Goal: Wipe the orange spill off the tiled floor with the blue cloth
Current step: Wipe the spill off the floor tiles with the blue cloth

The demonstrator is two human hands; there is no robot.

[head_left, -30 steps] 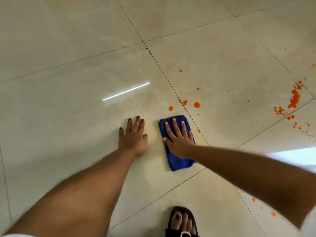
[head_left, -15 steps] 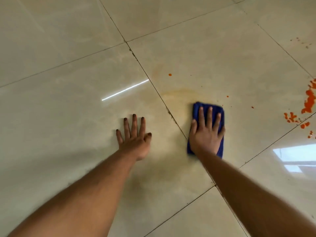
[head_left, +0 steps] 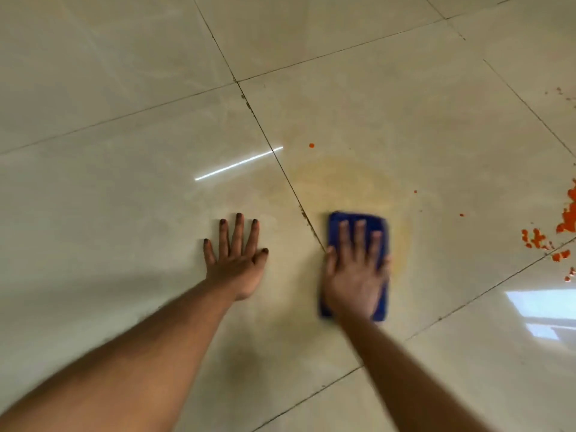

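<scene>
A glossy cream tiled floor (head_left: 131, 88), crossed by dark grout lines, fills the head view, a bright streak of reflected light (head_left: 238, 163) lying near its middle. A pale yellowish smear (head_left: 349, 185) rings the tile just right of the central grout line, the thinned residue of the orange spill. The heaviest orange splatter (head_left: 565, 222) sits at the floor's right edge, untouched, with small orange drops (head_left: 311, 145) scattered between it and the smear.

The person's two bare forearms reach in from the bottom edge. The left hand (head_left: 235, 260) lies palm-down on bare tile left of the grout line, fingers straight and fanned apart, holding nothing and apparently bracing the body. The right hand (head_left: 355, 272) presses flat on the blue cloth (head_left: 381, 226), its fingers (head_left: 360, 235) straight and close together, thumb out at the cloth's left side. It pinches nothing; it is slightly blurred.

The blue cloth, folded into a small rectangular pad, lies on the tile just right of the central grout line, at the near side of the smear and well apart from the splatter at the right edge. It looks soft, light and limp, likely to bunch or slide on the slick tile, so an even flat palm over its middle seems the best hold. Much of the task appears left to do.
</scene>
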